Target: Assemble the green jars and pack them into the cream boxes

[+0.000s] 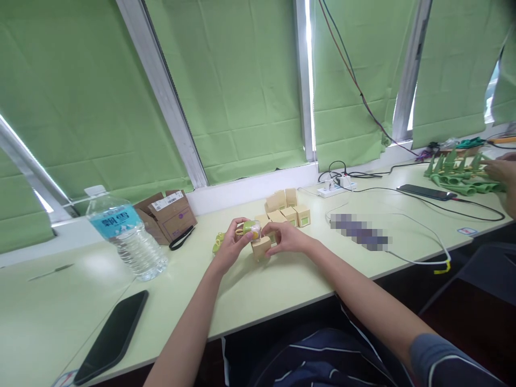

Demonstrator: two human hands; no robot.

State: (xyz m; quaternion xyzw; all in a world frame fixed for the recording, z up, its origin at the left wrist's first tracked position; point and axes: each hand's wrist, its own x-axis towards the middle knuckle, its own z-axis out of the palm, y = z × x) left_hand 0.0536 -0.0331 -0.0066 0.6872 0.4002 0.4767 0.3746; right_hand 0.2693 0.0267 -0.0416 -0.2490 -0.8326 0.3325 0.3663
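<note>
My left hand (233,244) is closed around a small see-through container (252,228) with a green and yellow wrap and a pale loop at one end. Its near end points toward my right hand (284,237), whose thumb and fingers grip a small brown cardboard box (260,248). The container is held just above that box; whether they touch I cannot tell. Behind my hands stand several more small cardboard boxes (289,215) with green labels, some with raised flaps. Left of my left hand lie green and yellow items (218,243), partly hidden.
A large water bottle (124,236) and an opened carton (169,217) stand left, with a phone (113,336) near the front edge. A power strip (336,188), cables and another phone (427,192) lie right. Another person's hand (503,171) is beside green cone-shaped pieces (455,174).
</note>
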